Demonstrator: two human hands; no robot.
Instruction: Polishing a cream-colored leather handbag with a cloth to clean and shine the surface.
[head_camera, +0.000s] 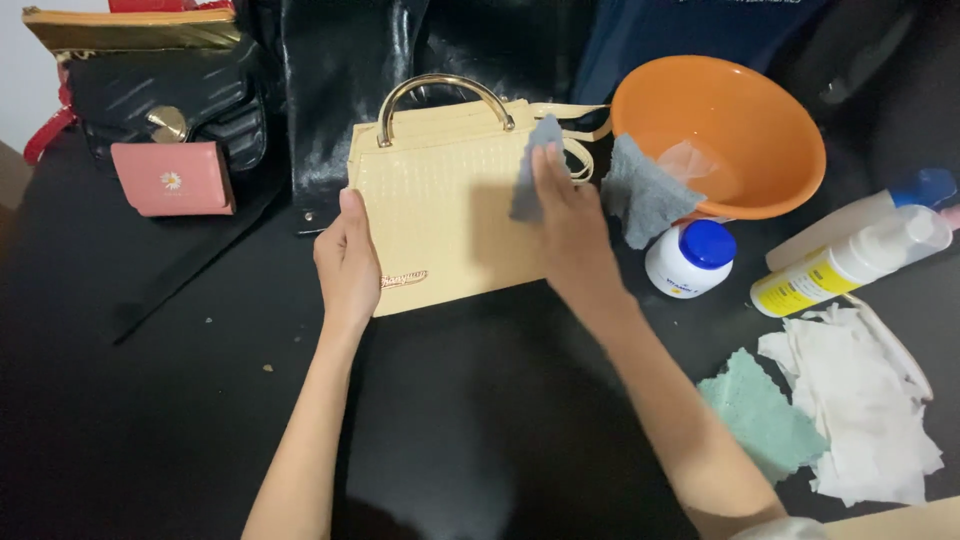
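A cream-yellow handbag with a gold curved handle lies flat on the black table. My left hand grips its left edge, thumb on the front face. My right hand presses a grey cloth against the bag's upper right part; the cloth looks blurred. The hand covers the lower part of the cloth.
An orange bowl with a second grey cloth over its rim stands at the right. Nearby are a white jar with blue lid, a white-and-yellow bottle, white wipes, a green cloth. Black bags and a pink wallet sit at back left.
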